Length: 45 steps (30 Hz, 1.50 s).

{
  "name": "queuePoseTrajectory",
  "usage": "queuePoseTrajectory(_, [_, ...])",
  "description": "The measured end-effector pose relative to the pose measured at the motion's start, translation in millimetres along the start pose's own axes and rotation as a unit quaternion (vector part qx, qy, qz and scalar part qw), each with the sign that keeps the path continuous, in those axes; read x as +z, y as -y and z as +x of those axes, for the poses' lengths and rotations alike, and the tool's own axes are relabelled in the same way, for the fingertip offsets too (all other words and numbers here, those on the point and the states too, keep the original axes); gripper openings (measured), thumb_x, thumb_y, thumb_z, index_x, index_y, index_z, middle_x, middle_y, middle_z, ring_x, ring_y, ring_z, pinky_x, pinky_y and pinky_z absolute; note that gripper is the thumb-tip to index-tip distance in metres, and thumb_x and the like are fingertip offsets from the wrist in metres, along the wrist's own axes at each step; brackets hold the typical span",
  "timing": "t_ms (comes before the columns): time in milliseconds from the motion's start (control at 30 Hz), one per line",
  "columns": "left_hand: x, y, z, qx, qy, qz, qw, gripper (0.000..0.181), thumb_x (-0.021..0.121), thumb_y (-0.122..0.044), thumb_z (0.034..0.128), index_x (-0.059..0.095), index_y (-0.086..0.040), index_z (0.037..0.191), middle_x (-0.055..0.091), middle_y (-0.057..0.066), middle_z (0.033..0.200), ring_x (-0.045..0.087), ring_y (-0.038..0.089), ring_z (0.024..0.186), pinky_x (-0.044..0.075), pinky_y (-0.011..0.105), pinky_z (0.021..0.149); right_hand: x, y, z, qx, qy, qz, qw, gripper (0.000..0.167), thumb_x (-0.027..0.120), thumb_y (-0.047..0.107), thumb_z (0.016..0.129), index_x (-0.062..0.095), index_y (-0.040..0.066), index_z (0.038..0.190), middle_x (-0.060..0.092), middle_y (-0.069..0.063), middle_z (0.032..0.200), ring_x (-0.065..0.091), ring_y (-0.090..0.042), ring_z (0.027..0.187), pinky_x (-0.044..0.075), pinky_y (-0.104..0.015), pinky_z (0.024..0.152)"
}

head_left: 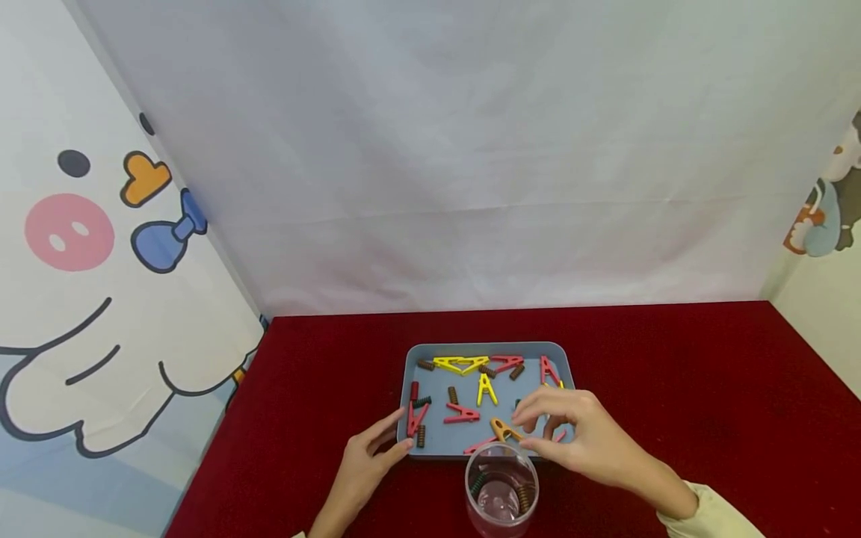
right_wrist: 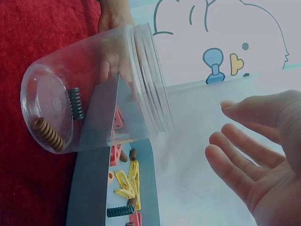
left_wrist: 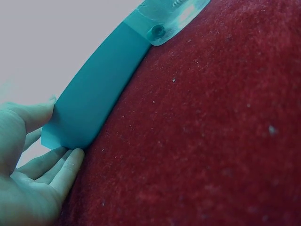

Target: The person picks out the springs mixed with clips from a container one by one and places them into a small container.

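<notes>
My left hand [head_left: 363, 465] holds the front left corner of a blue-grey tray [head_left: 565, 365], with the corner between thumb and fingers in the left wrist view. Over the tray's front right part hovers my right hand [head_left: 585, 437], fingers bent loosely, thumb apart, nothing between them. Beside its fingertips lies an orange clothespin half [head_left: 501, 429]. Directly in front of the tray stands a clear plastic jar [head_left: 503, 515], without a lid. Inside it are a dark green spring [right_wrist: 76, 103] and a brown spring [right_wrist: 48, 133].
Red clothespin pieces [head_left: 461, 414], yellow ones [head_left: 486, 388] and several loose springs, such as a brown one [head_left: 453, 395], lie spread over the tray. A dark red cloth [head_left: 323, 373] covers the table. White hangings [head_left: 471, 187] rise behind it and at the sides.
</notes>
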<state>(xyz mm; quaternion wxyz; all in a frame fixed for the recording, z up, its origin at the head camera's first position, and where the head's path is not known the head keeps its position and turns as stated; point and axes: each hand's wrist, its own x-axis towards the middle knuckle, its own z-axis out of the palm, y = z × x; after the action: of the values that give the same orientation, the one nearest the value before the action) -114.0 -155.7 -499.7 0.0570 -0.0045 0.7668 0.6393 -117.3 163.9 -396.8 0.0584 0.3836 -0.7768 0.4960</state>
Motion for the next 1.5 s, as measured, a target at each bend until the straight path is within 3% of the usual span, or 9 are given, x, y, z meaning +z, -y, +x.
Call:
queuePoseTrajectory(733, [0.1,0.2,-3.2,0.005,0.009,0.003,0.9999,0.055,0.072,-0.026,0.0856,0.054,-0.015,0.136,0.046,0.015,0.14,0.051,0.031,0.12,0.048,0.027,0.084,2.0,-25.2,2.9,-0.01,-0.008,-0.032,0.9994,0.032,0.078,-0.006,0.072,0.068,0.015,0.094,0.066,-0.005,0.09,0.06,-0.016,0.072,0.051,-0.027,0.052])
queuePoseTrajectory(900, [0.9,1.2,-2.1,0.017,0.007,-0.001,0.9998,0.055,0.072,-0.023,0.0856,0.053,-0.012,0.136,0.047,0.016,0.138,0.051,0.031,0.119,0.049,0.025,0.083,1.0,-24.9,6.5,-0.007,-0.007,-0.038,0.9992,0.033,0.078,-0.004,0.073,0.067,0.018,0.094,0.065,-0.001,0.091,0.061,-0.016,0.073,0.05,-0.025,0.052])
queuePoseTrajectory(1100, [0.4,0.9,-1.9,0.01,0.011,-0.003,0.9999,0.056,0.072,-0.024,0.0852,0.053,-0.013,0.136,0.046,0.015,0.139,0.05,0.031,0.12,0.048,0.025,0.084,0.9,-26.8,8.3,-0.003,-0.006,-0.043,0.9991,0.027,0.078,0.002,0.076,0.067,0.02,0.094,0.065,0.003,0.092,0.06,-0.013,0.074,0.05,-0.025,0.053])
queuePoseTrajectory(1333, [-0.7,-0.6,0.0,0.014,0.008,0.003,0.9999,0.055,0.072,-0.024,0.0849,0.054,-0.014,0.136,0.047,0.014,0.139,0.05,0.03,0.121,0.048,0.026,0.084,1.0,-34.7,12.2,-0.026,-0.001,-0.077,0.9967,0.03,0.078,-0.005,0.073,0.068,0.014,0.093,0.064,-0.004,0.09,0.059,-0.014,0.073,0.049,-0.022,0.051])
queuePoseTrajectory(1500, [-1.6,-2.0,-0.9,0.016,0.007,0.003,0.9998,0.055,0.072,-0.024,0.0857,0.053,-0.014,0.136,0.046,0.014,0.14,0.05,0.03,0.121,0.048,0.027,0.085,0.1,-38.0,14.2,-0.015,0.014,-0.098,0.995,0.029,0.076,-0.006,0.073,0.067,0.014,0.091,0.063,-0.001,0.091,0.059,-0.015,0.071,0.049,-0.022,0.052])
